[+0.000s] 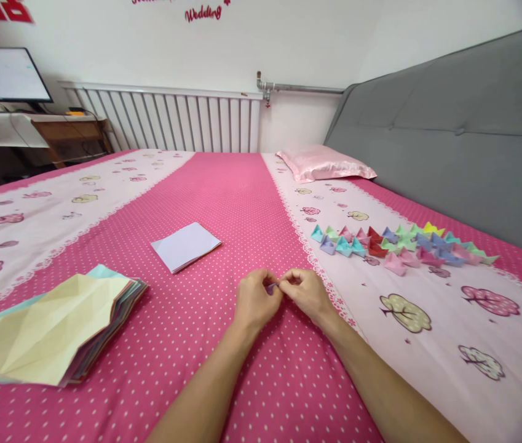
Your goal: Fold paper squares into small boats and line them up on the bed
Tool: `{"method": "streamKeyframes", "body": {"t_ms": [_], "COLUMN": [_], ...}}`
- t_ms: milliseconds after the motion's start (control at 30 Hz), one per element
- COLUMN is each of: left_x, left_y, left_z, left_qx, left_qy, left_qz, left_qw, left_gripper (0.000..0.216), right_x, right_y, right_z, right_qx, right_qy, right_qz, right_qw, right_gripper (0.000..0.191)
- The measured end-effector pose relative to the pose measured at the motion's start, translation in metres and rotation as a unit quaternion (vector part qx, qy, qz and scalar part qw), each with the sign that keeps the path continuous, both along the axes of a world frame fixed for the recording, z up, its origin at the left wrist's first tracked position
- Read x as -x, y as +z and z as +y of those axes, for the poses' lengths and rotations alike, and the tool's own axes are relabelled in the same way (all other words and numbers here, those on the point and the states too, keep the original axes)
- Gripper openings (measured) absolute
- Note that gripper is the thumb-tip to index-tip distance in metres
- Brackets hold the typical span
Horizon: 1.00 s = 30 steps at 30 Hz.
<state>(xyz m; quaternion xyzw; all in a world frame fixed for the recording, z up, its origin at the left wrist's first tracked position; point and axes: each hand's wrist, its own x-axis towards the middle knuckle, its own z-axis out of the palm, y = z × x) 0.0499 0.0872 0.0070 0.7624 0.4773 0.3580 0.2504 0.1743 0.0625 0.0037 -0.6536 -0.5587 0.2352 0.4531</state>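
Note:
My left hand (257, 298) and my right hand (304, 291) meet over the pink dotted bedspread, fingertips pinched together. Between them a small piece of purple folded paper (272, 288) shows, mostly covered by my fingers. The left fingers are closed around it, and the right thumb and forefinger pinch at its edge. Ahead and to the left lies a stack of pale lilac paper squares (187, 246). Several small folded paper boats (396, 243) in many colours stand in rows to the right of my hands.
A thick pile of creased coloured sheets (48, 326) lies at the left. A pink pillow (328, 163) rests at the far right, beside the grey headboard (449, 129). Behind the bed are a white radiator (168, 117) and a desk with a monitor (9, 74).

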Motion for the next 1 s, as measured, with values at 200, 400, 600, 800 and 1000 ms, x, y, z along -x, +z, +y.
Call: {"method": "streamKeyframes", "body": {"t_ms": [200, 400, 600, 800, 1000], "left_x": [0.0, 0.001, 0.001, 0.001, 0.003], "left_y": [0.003, 0.006, -0.003, -0.011, 0.0], "left_z": [0.001, 0.004, 0.009, 0.013, 0.008], "left_qx": [0.0, 0.067, 0.121, 0.127, 0.043], "left_qy": [0.014, -0.002, -0.017, -0.027, -0.027], "left_qz": [-0.026, -0.08, -0.139, -0.118, 0.015], "left_qw": [1.0, 0.995, 0.983, 0.984, 0.999], "left_gripper": [0.009, 0.011, 0.016, 0.022, 0.024], "right_x": [-0.001, -0.005, -0.01, -0.012, -0.005], "right_y": [-0.006, -0.005, -0.006, 0.004, 0.017], "right_z": [0.001, 0.003, 0.006, 0.002, -0.007], "right_qx": [-0.006, -0.005, -0.03, -0.028, 0.025], "right_qy": [-0.004, -0.013, -0.012, 0.019, 0.052], "right_qz": [0.028, 0.062, 0.071, -0.026, -0.233], "right_qw": [1.0, 0.998, 0.997, 0.999, 0.971], "right_gripper": [0.015, 0.014, 0.012, 0.017, 0.025]}}
